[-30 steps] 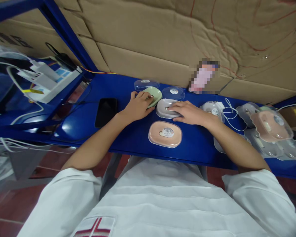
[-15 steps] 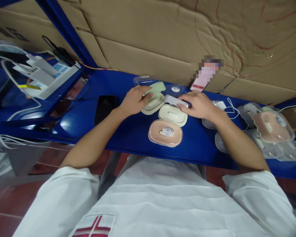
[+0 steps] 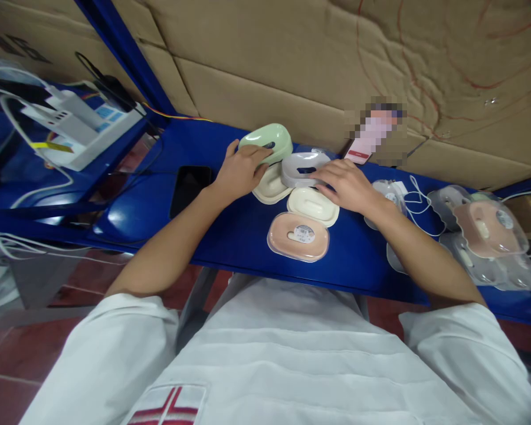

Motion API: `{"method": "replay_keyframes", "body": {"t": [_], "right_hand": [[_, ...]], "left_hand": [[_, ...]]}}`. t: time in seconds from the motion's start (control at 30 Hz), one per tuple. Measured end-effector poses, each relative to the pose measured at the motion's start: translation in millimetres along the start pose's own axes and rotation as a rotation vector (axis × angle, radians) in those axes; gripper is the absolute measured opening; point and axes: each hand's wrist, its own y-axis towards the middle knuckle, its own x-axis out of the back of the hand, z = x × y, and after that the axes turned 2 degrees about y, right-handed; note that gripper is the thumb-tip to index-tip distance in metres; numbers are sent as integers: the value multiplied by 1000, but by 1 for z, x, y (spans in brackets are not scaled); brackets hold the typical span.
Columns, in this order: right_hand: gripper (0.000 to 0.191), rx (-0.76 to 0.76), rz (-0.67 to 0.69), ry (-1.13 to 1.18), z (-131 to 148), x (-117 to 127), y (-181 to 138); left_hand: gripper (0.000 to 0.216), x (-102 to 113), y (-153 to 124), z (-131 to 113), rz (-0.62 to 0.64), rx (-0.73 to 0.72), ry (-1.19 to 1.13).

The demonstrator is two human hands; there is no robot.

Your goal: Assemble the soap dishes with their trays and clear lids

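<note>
My left hand (image 3: 243,172) grips the near edge of a light green oval plastic cover (image 3: 272,139) with a dark slot. Under it, partly covered, lies a cream oval tray (image 3: 272,186). My right hand (image 3: 344,184) holds the right end of a grey oval cover (image 3: 301,165), also with a dark slot, between thumb and fingers. Just below the grey cover is a second cream tray (image 3: 313,205) with a raised oval middle. Nearer me lies a peach oval case (image 3: 298,236) in clear packaging with a round label.
A dark phone (image 3: 191,188) lies left on the blue table (image 3: 230,245). Another phone (image 3: 366,140), partly pixelated, leans on the cardboard (image 3: 265,65). Several packaged cases (image 3: 491,227) are piled right, beside a white cable (image 3: 418,203). A power strip (image 3: 108,133) sits far left.
Both covers have turned from a tilted, nearly edge-on pose so their slotted faces show. The green one moved up and back, over the clear packaging behind. The trays and peach case stay put.
</note>
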Motion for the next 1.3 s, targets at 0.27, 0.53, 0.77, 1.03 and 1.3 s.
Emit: {"method": "replay_keyframes", "body": {"t": [0.27, 0.53, 0.77, 1.03, 1.3], "right_hand": [[50, 85, 122, 183, 61, 42, -6], [96, 45, 421, 188, 117, 12, -27], [102, 31, 163, 414, 85, 35, -13], [104, -104, -194, 469, 25, 21, 33], [100, -97, -161, 723, 10, 15, 71]], "left_hand": [[47, 6, 1, 5, -22, 57, 2], [41, 11, 1, 6, -83, 269, 73], [36, 6, 0, 11, -101, 251, 46], [60, 7, 3, -12, -124, -34, -753], [94, 4, 3, -19, -63, 108, -1429]]}}
